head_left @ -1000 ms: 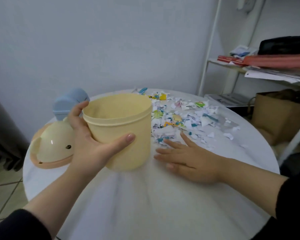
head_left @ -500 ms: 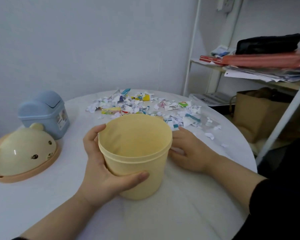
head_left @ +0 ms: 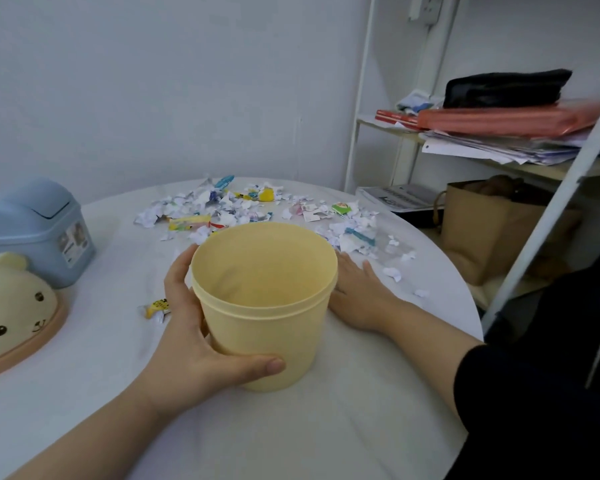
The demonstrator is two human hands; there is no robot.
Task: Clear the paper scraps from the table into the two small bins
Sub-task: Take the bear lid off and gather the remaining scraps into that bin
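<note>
A yellow bin stands on the white table, held by one hand.
The left hand curls round the bin, thumb in front. The right hand lies flat just beside it, fingertips hidden. Paper scraps lie behind. A blue bin and bear lid sit far left.

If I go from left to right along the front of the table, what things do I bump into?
Bear-face lid → small yellow wrapper scrap → left hand → yellow bin → right hand → brown paper bag, off the table.
</note>
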